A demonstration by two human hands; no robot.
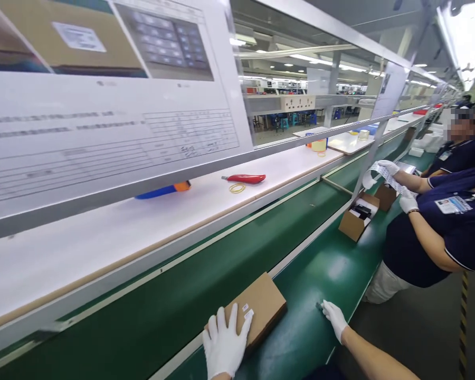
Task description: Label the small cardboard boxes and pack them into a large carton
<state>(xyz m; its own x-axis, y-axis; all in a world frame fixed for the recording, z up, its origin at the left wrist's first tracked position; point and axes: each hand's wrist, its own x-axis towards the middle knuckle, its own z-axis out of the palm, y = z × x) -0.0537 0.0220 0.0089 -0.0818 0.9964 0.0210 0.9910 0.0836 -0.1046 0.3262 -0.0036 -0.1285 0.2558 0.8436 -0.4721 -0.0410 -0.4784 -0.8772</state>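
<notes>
Two white-gloved hands are yours: the left hand (226, 343), spread wide and grasping nothing, rests on the near end of a flat brown cardboard box (267, 301); the right hand (334, 315) pinches a small dark-green piece (320, 305), too small to identify. The box lies on the green worktop (301, 338) beside a pale metal rail (309, 243), its long axis running from lower left to upper right. Farther along stands an open brown carton (351, 226). Your left palm faces down, fingers pointing forward; your right forearm enters from the lower right.
</notes>
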